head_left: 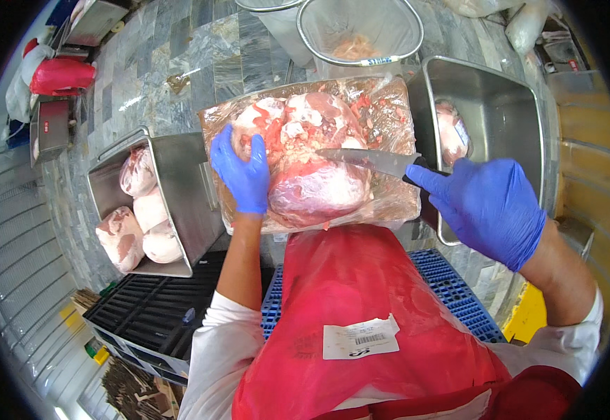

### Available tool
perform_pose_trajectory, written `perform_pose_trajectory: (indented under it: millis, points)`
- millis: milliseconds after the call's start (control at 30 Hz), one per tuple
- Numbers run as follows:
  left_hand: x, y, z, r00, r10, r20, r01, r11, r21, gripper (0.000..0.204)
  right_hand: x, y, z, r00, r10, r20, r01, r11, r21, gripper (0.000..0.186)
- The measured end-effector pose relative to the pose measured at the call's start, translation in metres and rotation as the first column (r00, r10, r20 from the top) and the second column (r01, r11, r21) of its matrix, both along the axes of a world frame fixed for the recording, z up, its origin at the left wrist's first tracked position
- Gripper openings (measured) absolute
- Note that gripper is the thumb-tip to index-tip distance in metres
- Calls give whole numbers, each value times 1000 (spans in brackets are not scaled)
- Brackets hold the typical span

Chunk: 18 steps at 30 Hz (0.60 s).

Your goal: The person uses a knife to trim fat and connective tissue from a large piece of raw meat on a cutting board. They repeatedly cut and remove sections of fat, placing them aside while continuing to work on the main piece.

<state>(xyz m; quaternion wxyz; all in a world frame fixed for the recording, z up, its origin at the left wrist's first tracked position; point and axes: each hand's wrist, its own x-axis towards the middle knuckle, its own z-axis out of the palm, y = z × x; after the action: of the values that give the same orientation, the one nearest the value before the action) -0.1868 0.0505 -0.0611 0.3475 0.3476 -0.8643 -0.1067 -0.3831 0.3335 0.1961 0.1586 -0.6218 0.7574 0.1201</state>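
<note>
A large cut of raw meat (315, 187) with white fat lies spread on a board wrapped in clear plastic (397, 126). My right hand (490, 206), in a blue glove, is closed round the black handle of a knife (375, 161). The blade reaches leftward, its tip at the fatty middle of the meat. At the meat's left side rests my left hand (243, 171), also gloved in blue, thumb and fingers spread and pressed against it, holding no tool. Small scraps of trimming (364, 112) lie on the plastic at the far right.
Left of the board stands a metal bin (203, 175) with several pieces of meat. A deeper metal tub (508, 126) at the right has one wrapped piece. Beyond the board are lined round containers (305, 35). Another person in a red apron (60, 75) is far left.
</note>
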Motion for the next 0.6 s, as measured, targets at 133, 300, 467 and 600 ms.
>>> perform_pose_trajectory:
  millis: [133, 300, 467, 600]
  points:
    - [-9, -30, -37, 974, -52, -219, 160, 845, 510, 50, -14, -42, 16, 989, 150, 12, -150, 987, 57, 53]
    - [-12, -26, -42, 989, -40, -144, 101, 888, 448, 46, -25, -68, 16, 980, -18, 197, -20, 981, 192, 49]
    - [-10, -21, -31, 993, -9, -121, 62, 893, 447, 45, -2, -38, -7, 952, -197, 236, 177, 979, 104, 42]
    - [-13, -18, -24, 996, 1, -91, 40, 895, 445, 43, 54, 12, -46, 820, -450, 353, 474, 881, 22, 46]
